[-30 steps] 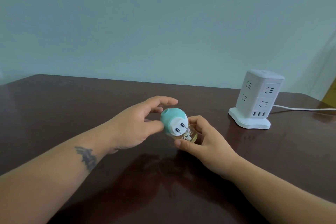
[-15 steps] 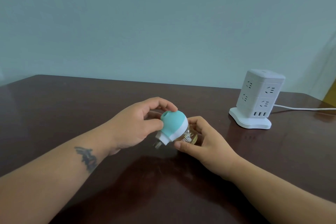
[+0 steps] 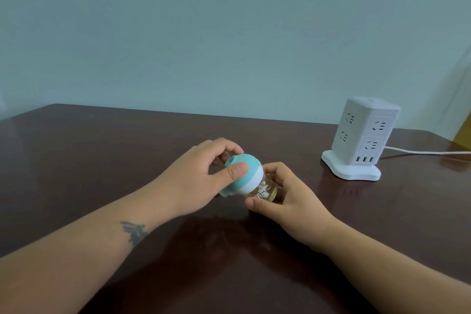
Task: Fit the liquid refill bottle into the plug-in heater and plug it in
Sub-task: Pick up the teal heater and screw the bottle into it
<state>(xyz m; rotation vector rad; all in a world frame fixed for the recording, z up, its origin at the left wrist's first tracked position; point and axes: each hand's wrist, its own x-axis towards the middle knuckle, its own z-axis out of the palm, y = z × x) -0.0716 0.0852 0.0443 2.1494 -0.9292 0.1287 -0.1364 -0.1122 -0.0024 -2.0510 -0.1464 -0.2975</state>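
- Two bare forearms reach in from the near edge of the dark brown worktop (image 3: 127,150), and the left one carries a small dark tattoo (image 3: 133,229) near the wrist.
- The right hand (image 3: 288,199) is closed around the bottle (image 3: 265,190), thumb on its near side and fingers curled over the far side; the clear glass shows amber liquid and a printed label.
- The left hand (image 3: 198,181) grips the heater (image 3: 244,173), thumb pressed flat on the teal dome and fingers wrapped over its far side.
- The heater sits over the neck of the bottle, its white band touching the glass; the pair is tilted, dome up and to the left, held just above the middle of the worktop.
- The heater's plug pins are hidden.
- A white socket tower (image 3: 362,140) stands upright near the far right corner, well apart from the hands, with nothing plugged into its visible faces.
- Its white cable (image 3: 428,152) runs off to the right edge.
- A plain pale blue-green wall (image 3: 229,33) rises behind the far edge.
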